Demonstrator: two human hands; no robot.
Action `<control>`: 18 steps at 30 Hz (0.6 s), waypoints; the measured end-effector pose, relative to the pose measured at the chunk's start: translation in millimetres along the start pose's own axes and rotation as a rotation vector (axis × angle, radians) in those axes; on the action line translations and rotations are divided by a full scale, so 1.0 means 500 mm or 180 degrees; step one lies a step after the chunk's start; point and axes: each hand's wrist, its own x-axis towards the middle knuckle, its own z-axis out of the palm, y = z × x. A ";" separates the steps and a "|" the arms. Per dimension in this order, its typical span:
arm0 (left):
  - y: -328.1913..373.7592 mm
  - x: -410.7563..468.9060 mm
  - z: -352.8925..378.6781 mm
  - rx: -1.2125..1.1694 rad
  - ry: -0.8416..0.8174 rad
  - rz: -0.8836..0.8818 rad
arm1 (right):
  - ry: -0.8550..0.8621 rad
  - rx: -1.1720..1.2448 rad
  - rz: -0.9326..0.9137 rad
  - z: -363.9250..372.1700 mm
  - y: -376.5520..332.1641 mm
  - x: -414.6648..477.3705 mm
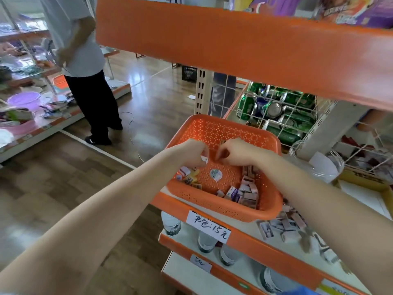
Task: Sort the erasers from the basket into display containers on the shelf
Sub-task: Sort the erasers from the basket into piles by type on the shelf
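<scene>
Head cam only here. Both hands are down in the orange basket (pixel 223 126), which sits on the shelf edge (pixel 276 250) just above a handwritten price tag (pixel 208 227).

The left hand (pixel 191 153) has its fingers curled and is pinching a small white eraser (pixel 204 159) at the fingertips. The right hand (pixel 236 154) is right next to it, nearly touching, with its fingers curled in too. Honestly I can't tell if there's anything in that one, it's just shadow in there.

The rest of the erasers (pixel 246 192) are still in the basket, mostly piled in the near right corner, with a smaller bunch (pixel 189 176) on the left. More loose ones (pixel 282 226) lie on the shelf right beside the basket.

A clear plastic jar (pixel 319 165) stands just past the right arm. Green cans (pixel 276 107) sit in a wire rack behind it, and someone (pixel 85 60) is standing in the aisle off to the left.
</scene>
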 end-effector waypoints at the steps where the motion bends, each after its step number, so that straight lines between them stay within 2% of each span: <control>1: -0.001 0.001 -0.001 -0.0119 0.0233 -0.0024 | -0.0123 -0.0073 -0.0020 -0.001 0.002 -0.001; 6: -0.001 0.009 -0.014 -0.0634 0.1607 -0.0005 | -0.0322 0.0023 -0.0272 0.012 0.000 -0.006; 8: 0.002 0.004 -0.021 -0.0972 0.1910 -0.0015 | -0.0387 0.0072 -0.0413 0.017 -0.009 -0.001; 13: -0.002 0.000 -0.025 -0.1365 0.2114 -0.0079 | -0.0306 -0.0221 -0.0626 0.035 -0.060 0.036; 18: -0.004 -0.003 -0.024 -0.1446 0.2067 -0.0106 | -0.0297 -0.0115 -0.0876 0.075 -0.094 0.067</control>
